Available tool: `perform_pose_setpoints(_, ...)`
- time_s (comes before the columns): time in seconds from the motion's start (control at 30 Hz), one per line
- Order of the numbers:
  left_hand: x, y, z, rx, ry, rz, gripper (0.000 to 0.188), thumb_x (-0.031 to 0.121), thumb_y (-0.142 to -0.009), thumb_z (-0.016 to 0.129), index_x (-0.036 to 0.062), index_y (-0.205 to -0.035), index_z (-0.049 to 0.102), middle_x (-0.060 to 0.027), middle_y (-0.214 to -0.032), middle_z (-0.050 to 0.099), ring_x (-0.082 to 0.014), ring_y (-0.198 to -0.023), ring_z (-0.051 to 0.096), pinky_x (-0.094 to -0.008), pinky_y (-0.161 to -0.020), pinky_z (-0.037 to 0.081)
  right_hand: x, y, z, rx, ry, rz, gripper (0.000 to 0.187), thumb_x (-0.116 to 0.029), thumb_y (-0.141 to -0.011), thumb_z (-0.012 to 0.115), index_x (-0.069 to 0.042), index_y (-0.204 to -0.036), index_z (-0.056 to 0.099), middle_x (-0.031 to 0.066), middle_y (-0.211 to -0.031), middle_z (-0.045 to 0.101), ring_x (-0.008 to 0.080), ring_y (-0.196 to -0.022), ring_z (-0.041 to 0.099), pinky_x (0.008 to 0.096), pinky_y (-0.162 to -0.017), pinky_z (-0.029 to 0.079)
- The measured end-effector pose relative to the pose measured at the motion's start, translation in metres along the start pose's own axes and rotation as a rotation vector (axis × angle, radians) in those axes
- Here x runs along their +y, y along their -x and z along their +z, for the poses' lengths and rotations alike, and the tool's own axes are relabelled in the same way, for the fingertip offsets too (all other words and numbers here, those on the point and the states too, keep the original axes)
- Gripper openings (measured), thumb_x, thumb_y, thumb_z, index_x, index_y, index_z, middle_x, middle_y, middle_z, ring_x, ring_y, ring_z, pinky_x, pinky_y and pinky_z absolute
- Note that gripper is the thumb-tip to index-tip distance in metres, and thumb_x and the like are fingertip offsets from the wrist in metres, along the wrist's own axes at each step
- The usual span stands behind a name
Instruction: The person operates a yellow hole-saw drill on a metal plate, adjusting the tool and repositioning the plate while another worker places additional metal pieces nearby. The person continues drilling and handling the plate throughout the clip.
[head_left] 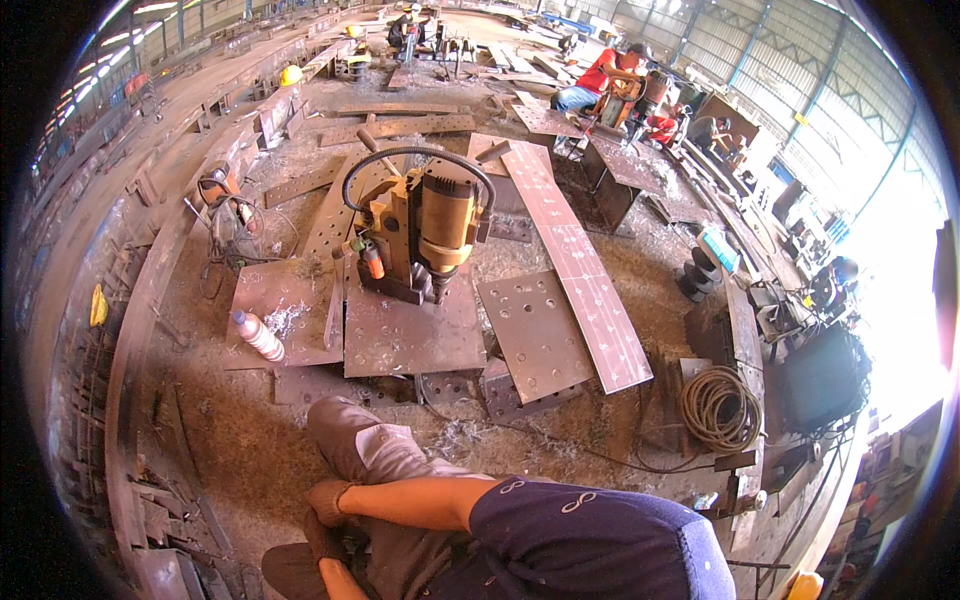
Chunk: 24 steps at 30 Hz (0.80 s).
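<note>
My right hand (326,502) lies low between my knees, dark and perhaps gloved, with its forearm crossing from the right. Close below it is my left hand (322,542), mostly in shadow. The two hands seem to touch; their fingers are too hidden to tell whether they hold anything. In front of my knees a yellow magnetic drill (440,225) stands upright on a flat steel plate (415,340), apart from both hands. A capped plastic bottle (260,337) leans over the plates to its left. Right of the drill lies a steel plate with several holes (535,330).
A long marked steel strip (580,265) slants across the plates. Coiled hose (720,410) lies at the right, with a cable along the ground. An orange power tool (216,185) sits at the left. Metal shavings (287,319) are scattered around. A person in red (605,75) works farther back.
</note>
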<state>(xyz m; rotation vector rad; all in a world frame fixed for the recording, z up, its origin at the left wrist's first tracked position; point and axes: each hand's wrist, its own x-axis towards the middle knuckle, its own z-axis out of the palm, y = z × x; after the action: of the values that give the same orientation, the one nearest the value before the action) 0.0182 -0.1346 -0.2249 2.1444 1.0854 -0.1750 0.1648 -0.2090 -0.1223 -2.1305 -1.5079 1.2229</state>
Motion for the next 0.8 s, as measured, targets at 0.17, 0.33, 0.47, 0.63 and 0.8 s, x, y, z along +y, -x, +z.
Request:
perform_pose_setpoints(0.17,0.002,-0.002,-0.003,0.004,0.007,0.022,0.033,0.012,-0.097,0.081,-0.0010,-0.126,0.072,-0.0161,-0.121,0.079,-0.0286,-0.104,0.076,-0.0444,-0.084,0.061,0.009,-0.015,0.009,0.001,0.006,-0.019,0.053,-0.012,-0.081,0.074,0.001,-0.131,0.076,0.0277,-0.132,0.076,0.0437,-0.128,0.072,0.0514,-0.106,0.058)
perform_pose_setpoints(0.33,-0.003,-0.001,-0.004,0.025,0.030,0.044,0.033,0.011,-0.096,0.081,-0.0013,-0.126,0.072,-0.0163,-0.121,0.079,-0.0295,-0.105,0.077,-0.0447,-0.084,0.061,0.004,-0.015,0.006,-0.042,0.002,-0.029,0.058,-0.012,-0.080,0.074,-0.001,-0.137,0.074,0.0269,-0.136,0.075,0.0431,-0.132,0.070,0.0509,-0.109,0.057)
perform_pose_setpoints(0.47,-0.005,0.001,0.002,0.026,0.066,0.097,0.034,0.010,-0.095,0.081,-0.0016,-0.126,0.072,-0.0165,-0.121,0.079,-0.0303,-0.105,0.077,-0.0450,-0.084,0.061,0.010,-0.017,0.008,-0.068,0.010,-0.014,0.062,-0.012,-0.081,0.074,-0.001,-0.142,0.070,0.0262,-0.140,0.073,0.0420,-0.134,0.069,0.0507,-0.111,0.056)
perform_pose_setpoints(0.63,-0.050,-0.027,0.013,0.047,0.171,0.084,0.034,0.012,-0.096,0.079,0.0001,-0.127,0.073,-0.0154,-0.122,0.079,-0.0306,-0.106,0.076,-0.0451,-0.086,0.061,-0.002,-0.016,0.005,-0.006,0.056,-0.064,0.054,-0.012,-0.081,0.073,0.000,-0.134,0.076,0.0253,-0.134,0.076,0.0410,-0.129,0.072,0.0497,-0.108,0.058)
perform_pose_setpoints(0.8,-0.058,-0.030,0.025,-0.020,0.374,0.066,0.032,0.016,-0.105,0.066,0.0073,-0.136,0.071,-0.0075,-0.125,0.077,-0.0267,-0.105,0.072,-0.0424,-0.089,0.060,0.002,-0.001,0.000,0.019,0.066,-0.040,0.041,-0.013,-0.080,0.074,-0.001,-0.118,0.084,0.0254,-0.123,0.080,0.0420,-0.121,0.076,0.0497,-0.101,0.061)
